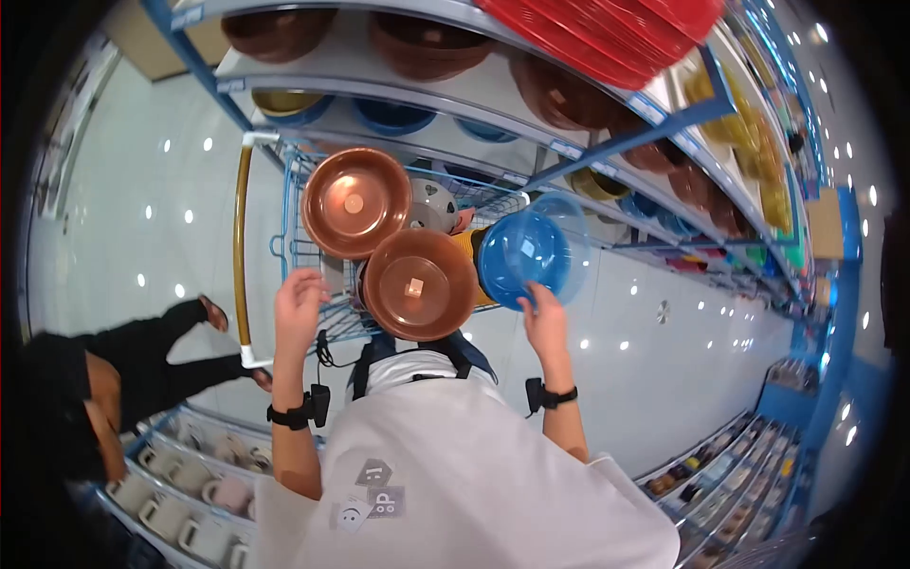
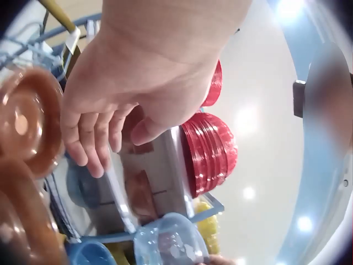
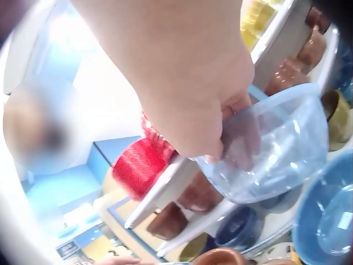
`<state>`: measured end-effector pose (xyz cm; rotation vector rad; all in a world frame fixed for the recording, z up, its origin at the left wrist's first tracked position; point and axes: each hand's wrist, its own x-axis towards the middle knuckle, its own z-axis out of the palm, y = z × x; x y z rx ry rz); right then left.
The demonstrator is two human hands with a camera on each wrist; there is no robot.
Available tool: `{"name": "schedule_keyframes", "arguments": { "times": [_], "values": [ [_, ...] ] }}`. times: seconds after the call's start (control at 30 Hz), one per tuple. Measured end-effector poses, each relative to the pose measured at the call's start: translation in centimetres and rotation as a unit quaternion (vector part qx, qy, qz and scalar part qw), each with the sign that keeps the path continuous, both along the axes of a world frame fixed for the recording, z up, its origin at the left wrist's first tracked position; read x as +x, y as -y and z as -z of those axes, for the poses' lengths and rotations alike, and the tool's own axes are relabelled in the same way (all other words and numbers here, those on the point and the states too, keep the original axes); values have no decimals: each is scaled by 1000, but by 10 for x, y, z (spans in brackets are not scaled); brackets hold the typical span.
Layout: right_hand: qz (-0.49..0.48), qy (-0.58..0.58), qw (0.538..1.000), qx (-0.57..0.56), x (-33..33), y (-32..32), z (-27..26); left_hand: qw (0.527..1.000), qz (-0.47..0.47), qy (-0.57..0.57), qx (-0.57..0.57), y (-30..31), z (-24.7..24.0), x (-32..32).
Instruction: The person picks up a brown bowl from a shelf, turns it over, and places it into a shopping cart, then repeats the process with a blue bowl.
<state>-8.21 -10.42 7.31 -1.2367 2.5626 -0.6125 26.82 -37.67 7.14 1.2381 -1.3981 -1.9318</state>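
Note:
My right hand pinches the rim of a clear bluish plastic bowl, fingers showing through its wall in the right wrist view. In the head view this bowl overlaps a blue basin at the right of the wire shopping cart. Two shiny brown basins with stickers sit at the cart's top, one farther back and to the left. My left hand hovers beside the nearer brown basin, fingers loosely bent and holding nothing. Behind the basins, a white patterned bowl is partly hidden.
Shelves ahead bear stacked red basins, brown basins and yellow ones. Another person is at the left, beyond the cart's yellowish handle bar. Mugs stand on a shelf at lower left.

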Motion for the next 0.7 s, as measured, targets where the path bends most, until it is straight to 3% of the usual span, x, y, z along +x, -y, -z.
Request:
{"name": "schedule_keyframes", "arguments": {
  "times": [0.07,0.1,0.13,0.17,0.2,0.27,0.3,0.33,0.4,0.53,0.6,0.67,0.7],
  "values": [
    [-16,-9,1000,22,11,-6,47,972,-54,156,-169,12,5,25],
    [-51,-18,997,55,17,-7,65,970,-43,155,-180,18,4,33],
    [-41,-16,998,45,23,-9,77,906,-57,271,-321,24,2,41],
    [-34,-15,998,52,29,-9,85,806,-72,375,-452,30,-1,49],
    [-28,-14,998,57,33,-8,93,800,-69,373,-464,34,-3,56],
    [-10,-8,999,44,38,-6,104,761,-68,490,-420,39,2,72],
    [1,-5,999,44,40,-5,107,766,-19,537,-354,46,21,88],
    [10,-2,999,35,42,-2,111,762,-15,535,-365,51,46,103],
    [16,-9,999,38,44,1,117,828,103,510,-209,58,81,130],
    [31,-7,999,25,49,9,117,797,175,538,-211,26,51,152],
    [32,-9,999,12,52,13,116,862,201,423,-194,19,48,180],
    [42,-29,999,0,56,13,115,817,289,493,-78,24,28,200],
    [44,-14,999,-20,55,13,120,818,276,498,-76,22,28,216]
  ]
}}
